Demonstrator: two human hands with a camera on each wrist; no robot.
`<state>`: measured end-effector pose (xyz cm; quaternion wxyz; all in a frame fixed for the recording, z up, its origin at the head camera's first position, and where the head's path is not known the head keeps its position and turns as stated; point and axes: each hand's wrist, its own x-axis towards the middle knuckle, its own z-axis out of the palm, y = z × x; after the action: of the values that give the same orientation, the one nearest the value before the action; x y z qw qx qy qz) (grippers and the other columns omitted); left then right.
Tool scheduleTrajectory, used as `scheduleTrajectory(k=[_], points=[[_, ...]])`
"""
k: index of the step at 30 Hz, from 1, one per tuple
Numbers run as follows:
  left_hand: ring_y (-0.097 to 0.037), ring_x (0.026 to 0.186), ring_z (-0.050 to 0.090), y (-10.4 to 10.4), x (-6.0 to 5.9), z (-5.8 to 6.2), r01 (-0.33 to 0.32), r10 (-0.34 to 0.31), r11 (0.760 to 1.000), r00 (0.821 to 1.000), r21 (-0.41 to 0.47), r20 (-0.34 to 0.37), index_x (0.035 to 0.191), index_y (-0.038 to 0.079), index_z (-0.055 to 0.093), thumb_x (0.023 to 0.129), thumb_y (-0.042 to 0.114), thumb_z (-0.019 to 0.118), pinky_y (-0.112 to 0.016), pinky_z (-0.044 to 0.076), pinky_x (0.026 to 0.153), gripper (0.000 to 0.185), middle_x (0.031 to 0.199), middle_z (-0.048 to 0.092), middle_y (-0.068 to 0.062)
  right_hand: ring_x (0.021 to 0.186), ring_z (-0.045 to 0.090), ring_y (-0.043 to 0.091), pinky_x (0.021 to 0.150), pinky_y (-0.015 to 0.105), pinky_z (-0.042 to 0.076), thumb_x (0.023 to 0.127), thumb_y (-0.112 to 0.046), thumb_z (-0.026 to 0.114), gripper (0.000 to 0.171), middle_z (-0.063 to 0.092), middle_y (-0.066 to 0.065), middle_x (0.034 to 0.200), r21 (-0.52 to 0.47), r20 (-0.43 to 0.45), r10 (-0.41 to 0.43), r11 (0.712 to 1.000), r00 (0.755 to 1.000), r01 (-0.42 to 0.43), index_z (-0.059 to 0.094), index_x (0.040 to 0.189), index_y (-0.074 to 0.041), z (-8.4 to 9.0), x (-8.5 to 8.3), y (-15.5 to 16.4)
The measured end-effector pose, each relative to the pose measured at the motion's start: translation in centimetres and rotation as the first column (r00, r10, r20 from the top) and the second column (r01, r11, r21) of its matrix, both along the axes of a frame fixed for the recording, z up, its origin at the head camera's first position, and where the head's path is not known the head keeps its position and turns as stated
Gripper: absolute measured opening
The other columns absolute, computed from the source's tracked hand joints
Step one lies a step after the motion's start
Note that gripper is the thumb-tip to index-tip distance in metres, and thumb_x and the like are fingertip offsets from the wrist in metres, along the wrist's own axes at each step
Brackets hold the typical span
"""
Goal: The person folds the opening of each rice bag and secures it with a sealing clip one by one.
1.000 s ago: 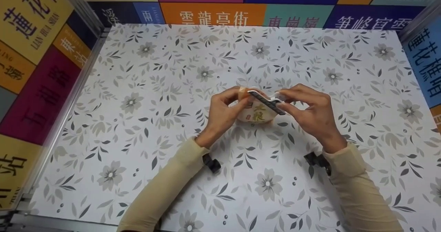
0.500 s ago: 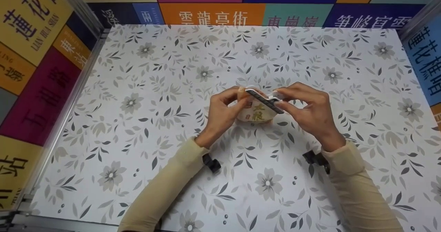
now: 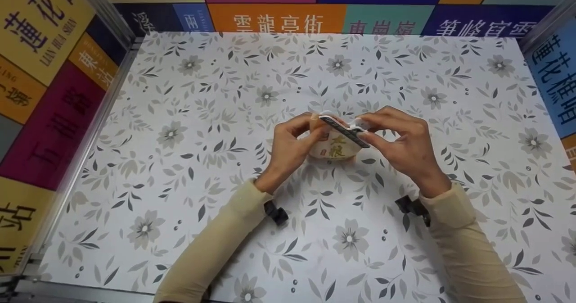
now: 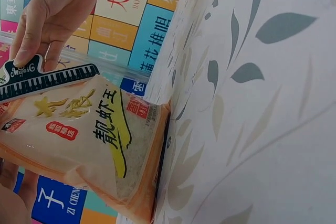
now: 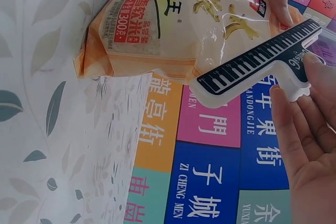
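A small orange-and-clear bag of rice [image 3: 335, 151] with printed characters stands upright on the table; in the left wrist view its base [image 4: 149, 166] is down at the tabletop. My left hand [image 3: 291, 144] grips the upper left side of the bag, thumb in front. Between thumb and fingers, my right hand [image 3: 405, 142] pinches the handle of a white bag clip [image 5: 257, 59], which has a black piano-key strip marked "Music". Slanting, the clip lies across the bag's top edge. Part of the bag's top is hidden behind it in the head view.
White paper with grey leaves and flowers covers the table [image 3: 225, 240]. Colourful panels with printed characters [image 3: 279, 19] stand along the back and sides. A metal rail [image 3: 94, 123] runs along the left edge. Dark wrist cameras [image 3: 276, 214] sit at both cuffs.
My right hand has shifted very slightly left with the clip along the bag's top. The left hand keeps its hold, and the bag stays almost in the same place.
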<state>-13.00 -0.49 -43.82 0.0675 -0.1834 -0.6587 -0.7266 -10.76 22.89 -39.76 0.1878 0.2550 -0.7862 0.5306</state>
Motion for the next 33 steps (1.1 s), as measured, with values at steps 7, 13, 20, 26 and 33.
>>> scheduleTrajectory(k=[7,13,20,26,33], points=[[-0.011,0.096,0.074,-0.1,0.0,-0.2,-0.02,0.021,1.0,1.0,-0.019,0.011,0.105,-0.002,0.078,0.096,0.009,0.074,-0.028,0.06,0.088,0.014,0.107,0.079,-0.019,0.093,0.07,0.007,0.086,0.022,0.059,0.082,0.012,0.081,0.04,0.074,0.012,0.103,0.009,0.064,0.027,1.0,0.998,-0.028,0.078,0.118,-0.005,-0.2,-0.1,0.1],[-0.011,0.094,0.074,-0.1,-0.1,-0.3,-0.015,0.015,1.0,1.0,-0.028,0.01,0.104,-0.002,0.077,0.097,0.01,0.073,-0.032,0.06,0.086,0.014,0.105,0.079,-0.018,0.096,0.068,0.007,0.087,0.022,0.059,0.083,0.01,0.08,0.04,0.074,0.01,0.105,0.027,0.07,0.026,0.999,0.997,-0.028,0.077,0.119,-0.006,-0.4,0.0,0.1],[-0.012,0.098,0.073,-0.2,-0.1,-0.1,0.009,-0.008,0.999,1.0,-0.039,0.023,0.108,-0.001,0.077,0.093,0.009,0.078,-0.046,0.059,0.094,0.018,0.107,0.079,-0.016,0.101,0.067,0.007,0.09,0.023,0.058,0.084,0.01,0.08,0.045,0.074,0.009,0.109,0.03,0.067,0.035,0.999,0.997,-0.037,0.075,0.125,-0.008,-0.6,0.1,0.2],[-0.014,0.102,0.073,-0.4,-0.1,0.0,0.019,-0.017,0.997,0.999,-0.077,0.028,0.111,0.003,0.077,0.092,0.013,0.079,-0.031,0.057,0.097,0.022,0.11,0.079,-0.013,0.104,0.066,0.007,0.093,0.023,0.056,0.085,0.006,0.081,0.049,0.074,0.007,0.115,0.07,0.083,-0.013,0.998,0.996,0.007,0.073,0.129,-0.012,-0.9,0.4,0.6],[-0.015,0.109,0.071,-0.8,0.0,-0.3,0.041,-0.038,0.991,0.999,-0.128,0.025,0.118,0.006,0.074,0.092,0.016,0.079,-0.034,0.055,0.104,0.028,0.115,0.077,-0.01,0.105,0.068,0.009,0.093,0.02,0.053,0.092,0.002,0.075,0.04,0.074,0.006,0.112,0.081,0.106,-0.038,0.996,0.994,0.03,0.074,0.129,-0.013,-1.5,0.6,1.7]])
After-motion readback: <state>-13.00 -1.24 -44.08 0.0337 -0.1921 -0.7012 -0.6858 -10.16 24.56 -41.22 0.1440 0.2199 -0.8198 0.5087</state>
